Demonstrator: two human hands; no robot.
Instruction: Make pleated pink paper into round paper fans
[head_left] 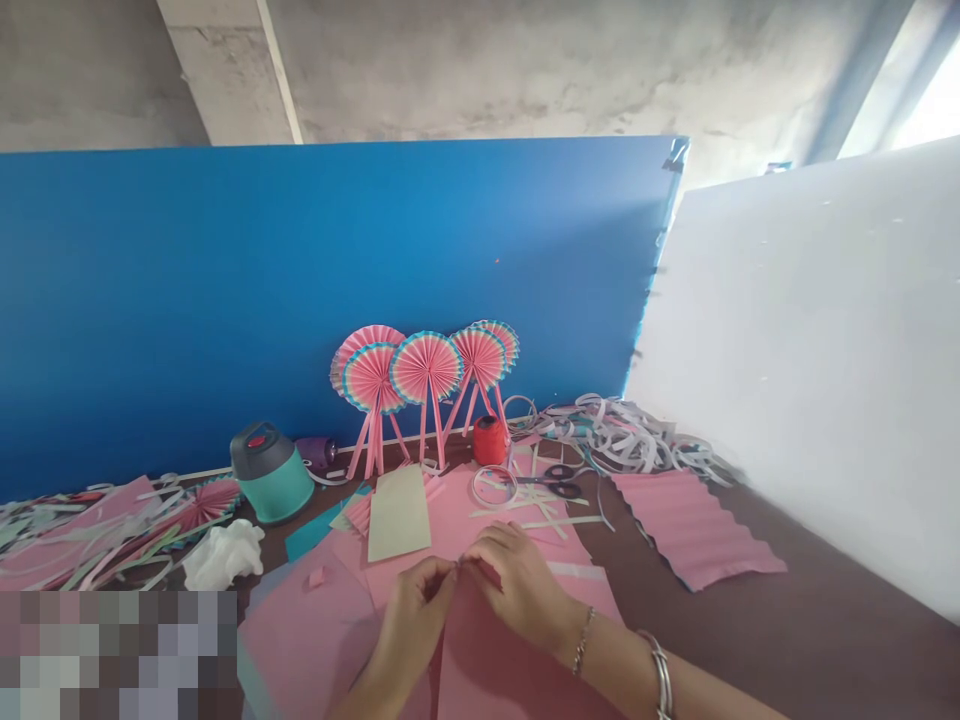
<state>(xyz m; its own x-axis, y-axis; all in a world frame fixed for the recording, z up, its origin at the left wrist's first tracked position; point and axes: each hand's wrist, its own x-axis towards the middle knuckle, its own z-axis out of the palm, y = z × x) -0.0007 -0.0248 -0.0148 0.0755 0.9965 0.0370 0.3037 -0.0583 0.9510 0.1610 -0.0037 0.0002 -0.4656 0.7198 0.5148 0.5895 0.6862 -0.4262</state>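
My left hand point(417, 618) and my right hand point(517, 585) meet fingertip to fingertip over pink paper sheets point(487, 660). Both pinch at the same spot, and whatever sits between the fingertips is too small to make out. Just beyond them lie a pale cream sheet point(400, 512) and several thin paper strips point(551, 520). Black-handled scissors point(559, 482) rest past my right hand, beside a roll of tape point(495, 487). A small folded pink piece point(318, 577) is on the paper left of my left hand.
Pink pleated paper fans point(427, 368) lean against the blue panel point(300, 250). A teal container with a dark lid point(271, 480), a red spool point(490, 442) and white crumpled material point(225, 556) stand around. Strip piles point(622, 435) and a wavy pink sheet point(697, 525) lie right.
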